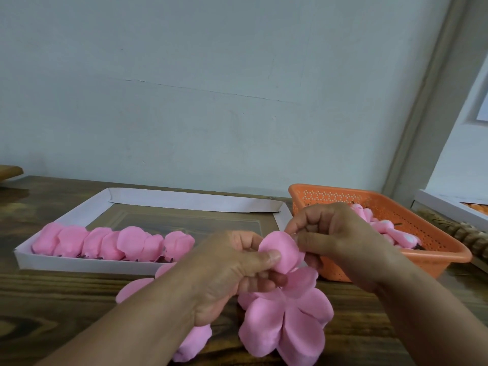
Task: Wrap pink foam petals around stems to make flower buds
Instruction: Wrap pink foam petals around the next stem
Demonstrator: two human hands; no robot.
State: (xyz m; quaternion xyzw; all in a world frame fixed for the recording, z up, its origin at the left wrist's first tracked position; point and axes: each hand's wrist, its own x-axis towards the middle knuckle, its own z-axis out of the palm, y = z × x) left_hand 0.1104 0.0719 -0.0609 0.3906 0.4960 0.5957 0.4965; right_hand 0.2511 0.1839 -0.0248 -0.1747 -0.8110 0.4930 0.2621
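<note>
A person's two bare hands meet above a dark wooden table [66,291], seen from a camera on the head; the left hand [227,273] pinches a rounded pink foam petal [281,253], thumb pressed on its front and fingers curled behind, probably to keep the curve tight while it is rolled into a bud; the right hand [335,233] is curled close against the petal's far edge, thumb and forefinger nipping what looks like a thin dark stem [307,228], though the view there is too small to be sure; holding both so close lets the petal wrap round the stem's tip.

The pinched petal is soft, matte, evenly bright pink, cupped like a shallow shell; it appears to be one lobe of a pink foam flower blank of several broad petals [285,326] that hangs below the hands, its lower lobes spread over the table's near edge; more loose pink petals [192,342] lie under the left wrist.

Further back on the left, a shallow white cardboard tray [87,265] holds a row of pink petal pieces [113,243] along its front wall, within easy reach as stock; on the right, an orange perforated plastic basket [438,260] holds pale pink finished buds [383,225], seemingly placed there so each completed one drops straight in.
</note>
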